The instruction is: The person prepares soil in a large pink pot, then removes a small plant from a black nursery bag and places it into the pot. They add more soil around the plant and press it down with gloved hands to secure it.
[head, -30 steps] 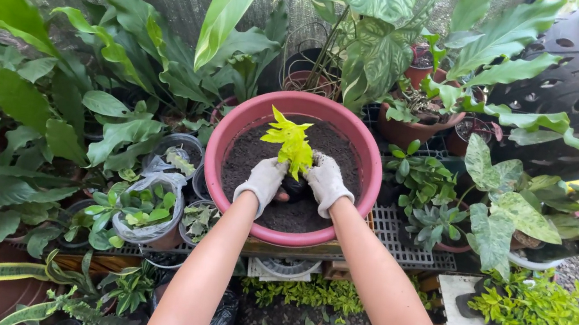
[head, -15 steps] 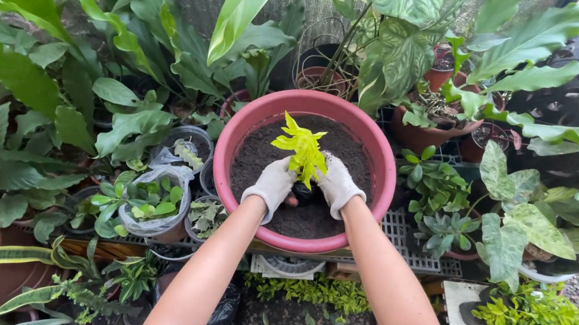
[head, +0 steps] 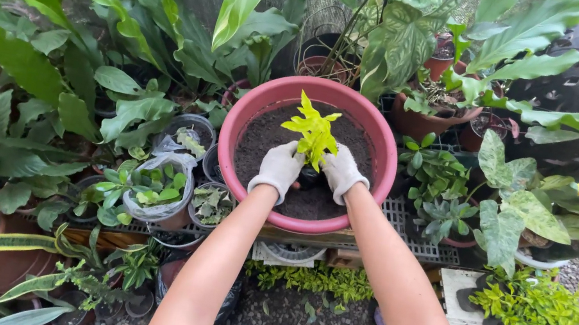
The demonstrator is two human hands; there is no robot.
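1. Left hand (head: pixel 278 169), in a pale glove, inside the pink pot (head: pixel 251 110), fingers curled around the base of the yellow-green seedling (head: pixel 314 133) from its left side.
2. Right hand (head: pixel 342 172), also gloved, opposite, fingers closed on the same base; probably both together to keep the stem upright.
3. Seedling near the middle of the pot, roots (in a small dark clump, partly hidden) on the dark soil (head: pixel 266 135).
4. Left of the pot: small plastic cups of cuttings (head: pixel 155 194), touching each other.
5. Right of the pot: small green plant (head: pixel 430 175) on a grey grid tray (head: pixel 404 234).
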